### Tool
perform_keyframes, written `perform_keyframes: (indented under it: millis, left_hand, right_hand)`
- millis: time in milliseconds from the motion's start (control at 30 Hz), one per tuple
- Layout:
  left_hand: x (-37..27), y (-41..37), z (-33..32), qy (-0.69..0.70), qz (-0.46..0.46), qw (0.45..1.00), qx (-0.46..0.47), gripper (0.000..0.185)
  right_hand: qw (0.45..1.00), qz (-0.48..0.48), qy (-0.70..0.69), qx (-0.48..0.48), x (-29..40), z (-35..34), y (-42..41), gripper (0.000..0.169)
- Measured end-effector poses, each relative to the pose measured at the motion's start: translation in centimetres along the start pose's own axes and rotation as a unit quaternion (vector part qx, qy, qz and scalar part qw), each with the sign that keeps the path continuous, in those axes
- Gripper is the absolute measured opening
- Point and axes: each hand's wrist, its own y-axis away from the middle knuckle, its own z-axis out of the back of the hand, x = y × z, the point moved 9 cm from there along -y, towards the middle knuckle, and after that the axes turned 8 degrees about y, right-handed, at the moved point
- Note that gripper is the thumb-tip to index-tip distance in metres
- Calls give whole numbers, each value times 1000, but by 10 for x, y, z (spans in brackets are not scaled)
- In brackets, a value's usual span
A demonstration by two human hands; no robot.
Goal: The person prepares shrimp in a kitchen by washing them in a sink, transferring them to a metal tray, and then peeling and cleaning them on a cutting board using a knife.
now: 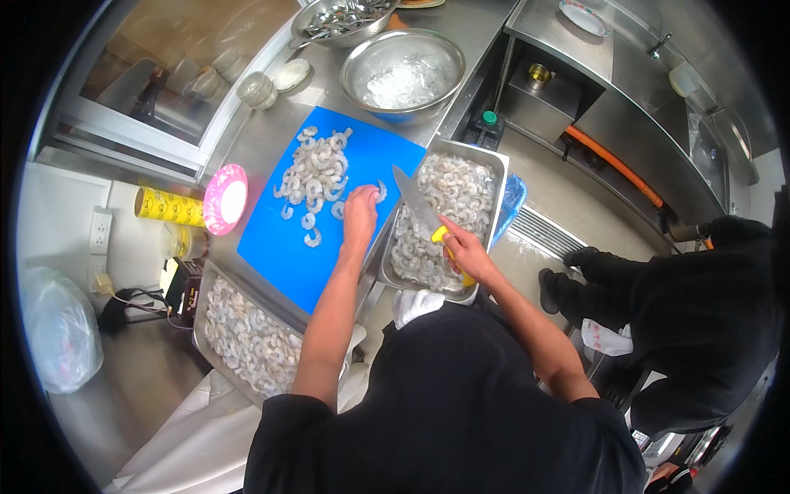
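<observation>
My right hand [468, 250] grips the yellow handle of a kitchen knife [416, 200]; its blade points up and left over a metal tray of peeled shrimp [457, 185]. At the right side of a blue cutting board [271, 259], my left hand [363, 213] has its fingertips at a single shrimp [381, 191]; whether they pinch it, I cannot tell. A heap of peeled shrimp [318, 167] lies on the board's upper left part. Another metal tray of shrimp [247, 336] stands at the lower left.
Beyond the board stands a steel bowl [455, 68] with ice, beside a bowl of cutlery [345, 40]. A pink dish [226, 199] and yellow cylinder [168, 207] are at left. Stacked small bowls [257, 90] stand by the window. A person in black [697, 315] is at right.
</observation>
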Motion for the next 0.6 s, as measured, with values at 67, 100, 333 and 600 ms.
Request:
perform_keyframes:
  millis: [67,100,333,600]
  left_hand:
    - [5,5,0,12,3,1000,-6,12]
    - [3,1,1,15,11,1000,7,13]
    - [10,-5,-1,31,120,991,42,12]
    - [22,9,-10,100,211,972,22,15]
  right_hand:
    - [1000,3,-8,11,3,-2,-8,54]
    - [1000,6,-11,16,7,-2,-12,54]
    - [997,5,40,67,15,-3,-7,53]
    - [989,-30,76,121,12,11,84,55]
